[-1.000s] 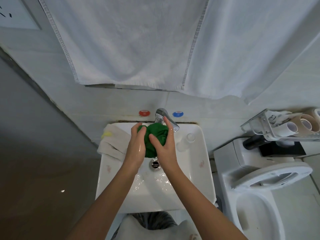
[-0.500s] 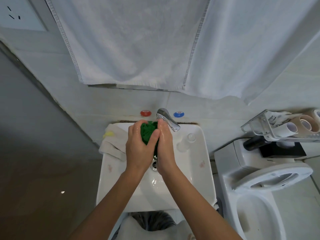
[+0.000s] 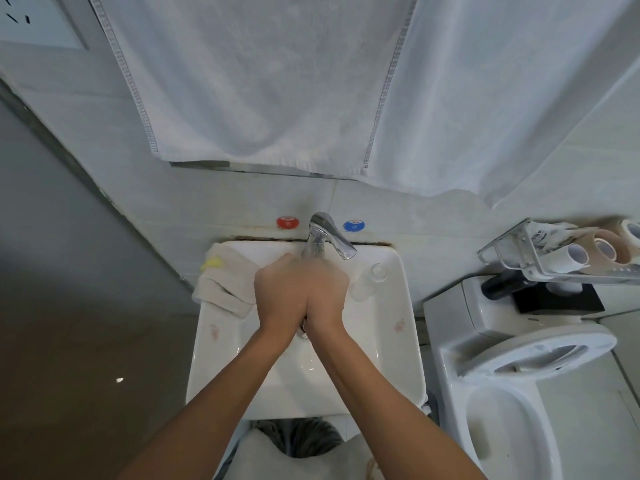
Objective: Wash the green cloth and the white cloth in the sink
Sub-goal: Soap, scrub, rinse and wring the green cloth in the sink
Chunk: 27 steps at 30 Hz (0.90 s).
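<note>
Sink (image 3: pixel 388 341) white, wet, hands (image 3: pixel 299 292) clasped, tiled wall (image 3: pixel 221 199)

Your left hand (image 3: pixel 278 294) and right hand (image 3: pixel 323 294) were pressed together, knuckles up, over the white sink (image 3: pixel 388 341), just below the chrome faucet (image 3: pixel 329 235). Whatever they enclosed was hidden; the green cloth did not show. A folded white cloth (image 3: pixel 225 282) with a yellow patch lay on the sink's left rim, touching your left hand. A clear bottle (image 3: pixel 369 280) stood on the right rim. White towels (image 3: pixel 259 81) hung above, and a toilet (image 3: pixel 519 375) stood to your right.
</note>
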Each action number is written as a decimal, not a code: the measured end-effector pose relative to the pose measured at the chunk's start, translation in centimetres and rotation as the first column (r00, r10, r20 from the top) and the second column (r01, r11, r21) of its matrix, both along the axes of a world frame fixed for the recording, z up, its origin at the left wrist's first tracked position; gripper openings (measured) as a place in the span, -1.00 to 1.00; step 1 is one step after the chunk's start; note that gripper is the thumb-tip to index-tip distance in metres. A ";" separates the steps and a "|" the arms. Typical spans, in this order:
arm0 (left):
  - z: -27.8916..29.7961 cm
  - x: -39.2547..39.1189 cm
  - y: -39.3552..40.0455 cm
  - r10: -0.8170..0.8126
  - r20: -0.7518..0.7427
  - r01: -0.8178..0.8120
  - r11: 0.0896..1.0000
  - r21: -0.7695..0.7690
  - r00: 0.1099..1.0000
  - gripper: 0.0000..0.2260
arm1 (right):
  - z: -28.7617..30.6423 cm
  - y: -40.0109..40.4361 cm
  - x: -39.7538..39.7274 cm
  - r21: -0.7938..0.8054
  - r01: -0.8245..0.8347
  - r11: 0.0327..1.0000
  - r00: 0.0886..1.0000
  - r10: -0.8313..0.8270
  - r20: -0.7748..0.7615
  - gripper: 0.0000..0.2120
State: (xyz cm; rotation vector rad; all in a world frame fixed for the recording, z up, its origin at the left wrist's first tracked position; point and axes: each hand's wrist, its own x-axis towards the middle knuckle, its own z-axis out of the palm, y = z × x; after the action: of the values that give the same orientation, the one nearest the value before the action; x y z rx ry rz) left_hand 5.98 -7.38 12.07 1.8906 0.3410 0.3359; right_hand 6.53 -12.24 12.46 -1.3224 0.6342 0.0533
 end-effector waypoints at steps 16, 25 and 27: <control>2.5 1.9 1.8 -0.095 -0.381 -0.090 0.894 -0.438 0.920 -0.69 | -0.6 -1.0 -0.5 -0.462 -0.223 0.858 0.822 0.420 0.384 -0.48; 2.3 -0.2 0.2 0.024 -0.048 -0.031 0.986 -0.163 0.999 -0.84 | 2.2 0.4 1.3 0.015 -0.037 0.999 0.973 0.033 0.230 -0.88; 2.4 0.0 0.2 0.054 -0.033 -0.059 0.985 -0.164 0.998 -0.92 | 2.4 0.6 1.1 0.019 -0.018 1.000 0.976 0.014 0.219 -0.89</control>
State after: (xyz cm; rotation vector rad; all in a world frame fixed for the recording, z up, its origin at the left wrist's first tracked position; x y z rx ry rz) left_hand 6.02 -7.15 14.47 1.7266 0.4290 0.3093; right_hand 7.58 -11.60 14.81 -1.2915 0.4343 -0.0719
